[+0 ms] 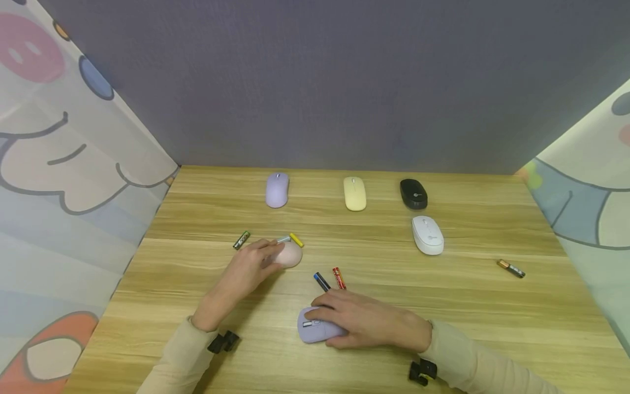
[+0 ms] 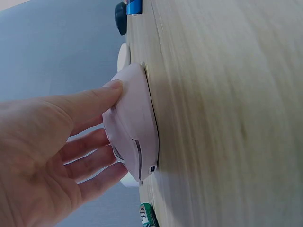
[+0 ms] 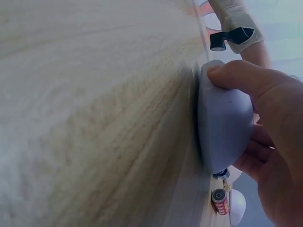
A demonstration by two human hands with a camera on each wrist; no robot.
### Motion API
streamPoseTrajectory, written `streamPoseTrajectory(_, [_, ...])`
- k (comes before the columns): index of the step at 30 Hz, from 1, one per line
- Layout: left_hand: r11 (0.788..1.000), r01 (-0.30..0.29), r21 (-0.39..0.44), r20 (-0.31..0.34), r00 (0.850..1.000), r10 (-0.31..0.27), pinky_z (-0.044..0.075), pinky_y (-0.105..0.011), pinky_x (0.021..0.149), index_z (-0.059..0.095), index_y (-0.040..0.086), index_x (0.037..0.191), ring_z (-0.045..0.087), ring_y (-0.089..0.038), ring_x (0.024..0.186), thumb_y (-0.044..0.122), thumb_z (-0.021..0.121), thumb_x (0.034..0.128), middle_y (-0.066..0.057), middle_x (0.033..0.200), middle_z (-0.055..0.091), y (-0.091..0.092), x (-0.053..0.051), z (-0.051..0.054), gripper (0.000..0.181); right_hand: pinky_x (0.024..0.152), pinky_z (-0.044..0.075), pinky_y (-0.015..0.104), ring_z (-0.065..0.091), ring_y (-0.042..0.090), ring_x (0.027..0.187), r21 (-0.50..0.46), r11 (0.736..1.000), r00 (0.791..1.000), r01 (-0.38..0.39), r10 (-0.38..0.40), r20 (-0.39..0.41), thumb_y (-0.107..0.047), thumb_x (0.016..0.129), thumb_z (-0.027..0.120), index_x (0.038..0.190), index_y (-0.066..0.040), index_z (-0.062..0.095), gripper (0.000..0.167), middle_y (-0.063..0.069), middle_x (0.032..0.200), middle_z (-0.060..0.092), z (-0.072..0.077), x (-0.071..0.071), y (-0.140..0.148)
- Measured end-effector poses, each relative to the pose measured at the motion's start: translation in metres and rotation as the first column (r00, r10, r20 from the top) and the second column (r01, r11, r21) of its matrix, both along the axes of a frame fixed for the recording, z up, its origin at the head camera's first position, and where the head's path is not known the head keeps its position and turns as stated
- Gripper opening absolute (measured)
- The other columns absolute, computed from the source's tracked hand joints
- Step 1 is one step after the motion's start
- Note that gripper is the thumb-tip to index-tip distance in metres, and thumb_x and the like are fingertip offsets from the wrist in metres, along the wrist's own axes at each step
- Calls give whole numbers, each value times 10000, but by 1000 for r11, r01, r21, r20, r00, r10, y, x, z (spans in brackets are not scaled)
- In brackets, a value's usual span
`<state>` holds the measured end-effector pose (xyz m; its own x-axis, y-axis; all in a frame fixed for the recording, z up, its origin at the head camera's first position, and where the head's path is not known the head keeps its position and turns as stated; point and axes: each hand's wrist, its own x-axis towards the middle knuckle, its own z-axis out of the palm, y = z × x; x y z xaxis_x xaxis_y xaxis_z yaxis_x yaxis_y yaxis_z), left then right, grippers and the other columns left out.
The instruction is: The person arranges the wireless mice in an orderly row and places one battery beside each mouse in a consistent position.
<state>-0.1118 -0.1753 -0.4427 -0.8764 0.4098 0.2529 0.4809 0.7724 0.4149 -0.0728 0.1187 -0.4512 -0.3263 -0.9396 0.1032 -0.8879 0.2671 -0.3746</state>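
On the table, a pale pink mouse point(image 1: 289, 255) lies under the fingers of the left hand point(image 1: 244, 269). The left wrist view shows that hand point(image 2: 61, 142) with its thumb on one side of the pink mouse point(image 2: 137, 113) and fingers on the other. Nearer the front edge, the right hand point(image 1: 366, 320) grips a lilac mouse point(image 1: 317, 331) on the tabletop. In the right wrist view the thumb of the right hand point(image 3: 279, 118) presses one side of the lilac mouse point(image 3: 225, 118), with fingers at the far side.
A blue-black battery point(image 1: 321, 280) and a red one point(image 1: 339, 278) lie just beyond the right hand. Near the left are a green battery point(image 1: 241, 239) and a yellow one point(image 1: 297, 239). Behind stand lilac point(image 1: 277, 190), yellow point(image 1: 355, 193), black point(image 1: 414, 193) and white point(image 1: 428, 235) mice; another battery point(image 1: 512, 268) lies right.
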Motion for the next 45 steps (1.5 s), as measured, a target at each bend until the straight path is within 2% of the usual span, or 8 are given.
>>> streamPoseTrajectory(10, [1000,-3,5,8,1000,3,625,-447,905,735,-21,1214,725,-345,1024,119,881,806,-210,1160,734,0,0,0,456,1081,528,354,585,183,1251,-79,994,997,71,-73,-30,-374,920,775,1433,-194,558,586,24,1370,605,6,-6,4])
streamPoseTrajectory(14, [1000,1,6,4,1000,-1,627,-442,900,735,-22,1212,726,-341,1017,115,882,804,-210,1154,735,0,0,0,455,1144,488,441,575,208,1285,-119,989,996,85,-88,-19,-357,924,775,1436,-174,562,584,45,1382,607,8,-12,6])
streamPoseTrajectory(17, [1000,2,6,2,1000,-2,626,-443,903,734,-21,1214,725,-340,1018,118,883,802,-208,1154,735,0,0,0,460,1141,490,457,574,217,1286,-148,983,994,106,-110,-16,-343,917,787,1432,-162,566,589,60,1383,609,10,-18,8])
streamPoseTrajectory(21, [1000,0,9,6,1000,0,628,-443,901,731,-24,1214,726,-344,1014,129,889,794,-216,1156,733,0,0,0,474,1055,553,381,585,202,1246,-178,971,986,157,-165,-28,-334,891,815,1428,-161,575,613,60,1373,608,12,-24,11])
streamPoseTrajectory(28, [1000,-3,0,17,1000,3,626,-447,906,727,-21,1222,723,-349,1022,143,888,798,-225,1167,728,0,0,0,482,1025,574,404,598,234,1233,-211,945,964,251,-264,-34,-328,864,837,1439,-144,581,655,93,1374,611,10,-34,17])
streamPoseTrajectory(33, [1000,-2,5,12,1000,2,624,-448,913,726,-26,1221,722,-355,1032,128,889,794,-226,1173,728,0,-1,-1,483,988,591,416,605,252,1207,-229,908,933,350,-359,6,-305,859,841,1419,-121,598,638,102,1358,617,10,-43,22])
streamPoseTrajectory(39, [1000,-2,2,16,1000,2,622,-452,917,728,-21,1221,722,-358,1039,123,882,804,-222,1176,729,0,-1,0,467,950,605,455,618,291,1184,-232,841,871,489,-486,77,-275,871,839,1393,-113,605,595,122,1347,619,4,-54,27])
streamPoseTrajectory(45, [1000,-4,-3,23,1000,4,625,-451,911,727,-18,1227,722,-360,1042,124,880,806,-223,1182,727,0,0,1,469,900,625,487,630,343,1144,-247,796,830,553,-554,74,-257,866,838,1403,-85,587,617,186,1321,617,-2,-64,34])
